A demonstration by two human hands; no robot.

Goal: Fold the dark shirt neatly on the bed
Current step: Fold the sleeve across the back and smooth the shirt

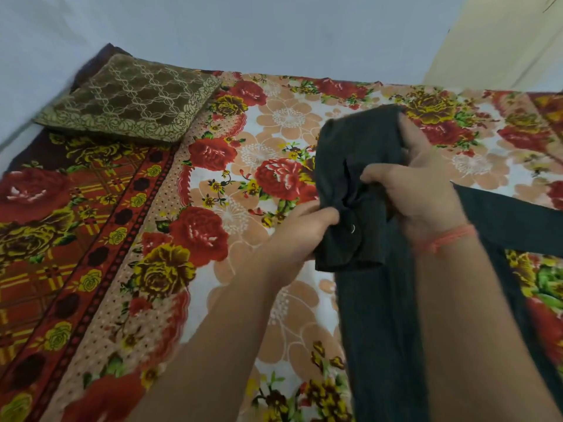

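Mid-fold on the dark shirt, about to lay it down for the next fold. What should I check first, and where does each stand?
1. Left hand grips the dark shirt: ok.
2. Right hand pinches the shirt's upper edge with its fingers: ok.
3. Fabric smooth between the hands: not ok, it is bunched.
4. Brown cushion lies apart from the shirt: ok.
5. Shirt's far end lying straight past the frame's right edge: cannot tell.

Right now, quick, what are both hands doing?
Left hand: closed, gripping the shirt.
Right hand: closed, gripping the shirt too.
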